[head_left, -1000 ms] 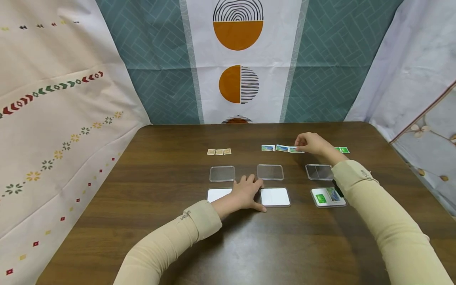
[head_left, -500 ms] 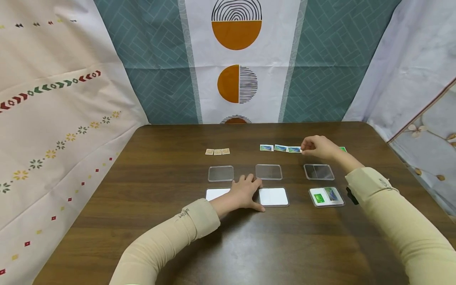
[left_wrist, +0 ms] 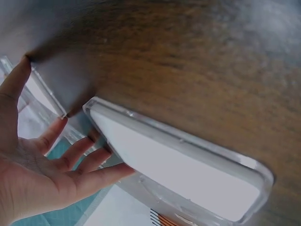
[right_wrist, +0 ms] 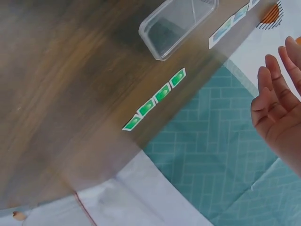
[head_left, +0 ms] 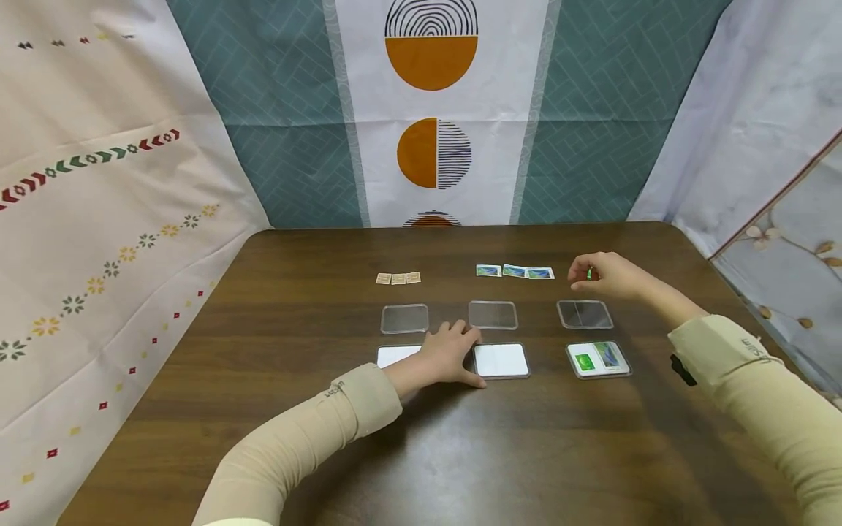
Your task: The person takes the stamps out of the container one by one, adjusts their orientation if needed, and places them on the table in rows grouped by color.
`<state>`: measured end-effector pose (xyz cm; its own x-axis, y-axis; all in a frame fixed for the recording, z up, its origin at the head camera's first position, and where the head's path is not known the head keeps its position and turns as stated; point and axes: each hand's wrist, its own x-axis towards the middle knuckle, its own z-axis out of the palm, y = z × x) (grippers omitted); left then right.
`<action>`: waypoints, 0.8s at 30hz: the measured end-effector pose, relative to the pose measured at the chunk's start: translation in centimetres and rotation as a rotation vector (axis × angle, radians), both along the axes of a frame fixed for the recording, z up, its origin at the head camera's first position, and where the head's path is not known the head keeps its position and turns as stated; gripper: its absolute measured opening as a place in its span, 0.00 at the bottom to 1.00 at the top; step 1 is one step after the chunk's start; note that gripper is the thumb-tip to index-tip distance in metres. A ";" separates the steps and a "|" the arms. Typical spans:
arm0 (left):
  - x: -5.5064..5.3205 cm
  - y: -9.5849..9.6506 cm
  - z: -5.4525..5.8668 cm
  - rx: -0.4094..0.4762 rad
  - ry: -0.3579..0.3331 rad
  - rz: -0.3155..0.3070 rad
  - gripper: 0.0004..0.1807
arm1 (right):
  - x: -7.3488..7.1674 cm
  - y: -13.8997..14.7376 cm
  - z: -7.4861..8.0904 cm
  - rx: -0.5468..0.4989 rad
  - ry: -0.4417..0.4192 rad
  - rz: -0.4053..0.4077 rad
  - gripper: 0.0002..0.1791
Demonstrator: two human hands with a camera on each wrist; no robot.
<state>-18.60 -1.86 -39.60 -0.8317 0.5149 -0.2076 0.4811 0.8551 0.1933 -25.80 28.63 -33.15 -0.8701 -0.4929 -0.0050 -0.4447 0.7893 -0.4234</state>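
Observation:
My left hand (head_left: pixel 450 356) lies spread between two shallow clear cases with white inserts, the left case (head_left: pixel 397 354) and the middle case (head_left: pixel 502 360). Its thumb and index finger touch the middle case's edge; in the left wrist view, the little finger reaches the left case (left_wrist: pixel 174 155). My right hand (head_left: pixel 608 275) hovers at the back right, fingers loosely bent, nothing visibly held. Below it, several green stamps (right_wrist: pixel 154 99) form a row, mostly hidden in the head view. Three blue-green landscape stamps (head_left: pixel 515 271) lie to its left.
Three tan stamps (head_left: pixel 398 278) lie at the back left. Three clear lids (head_left: pixel 404 318) stand in a row before the stamps. At right, another case (head_left: pixel 598 359) contains one green and one blue-green stamp. Patterned cloth (head_left: pixel 283 146) hangs behind the table.
My right hand has moved right from the blue-green stamps to above the green ones, uncovering the third blue-green stamp. The left hand stays in place; the view shifts slightly.

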 end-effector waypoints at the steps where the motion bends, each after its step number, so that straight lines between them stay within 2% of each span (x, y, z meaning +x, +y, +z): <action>1: 0.0 0.1 0.1 -0.007 -0.001 -0.003 0.40 | 0.3 0.2 -0.1 -0.002 0.005 0.005 0.05; 6: -0.3 0.3 0.6 -0.040 -0.004 -0.023 0.42 | 1.8 1.5 -0.7 -0.037 0.007 0.045 0.06; 10: -0.4 0.8 1.2 -0.033 0.004 -0.041 0.40 | 2.8 2.4 -1.1 -0.070 -0.025 0.074 0.07; 18: -0.2 2.6 1.8 -0.025 0.061 -0.077 0.33 | 5.0 4.0 -1.8 -0.090 0.050 0.103 0.14; 24: -0.2 4.0 2.1 -0.018 0.116 -0.108 0.28 | 6.3 4.8 -2.6 -0.095 0.041 0.105 0.16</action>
<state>-18.75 2.10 -37.51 -0.7906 0.5997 -0.1235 0.5886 0.8000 0.1165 -19.45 33.44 -35.76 -0.8123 -0.5776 0.0807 -0.5411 0.6948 -0.4738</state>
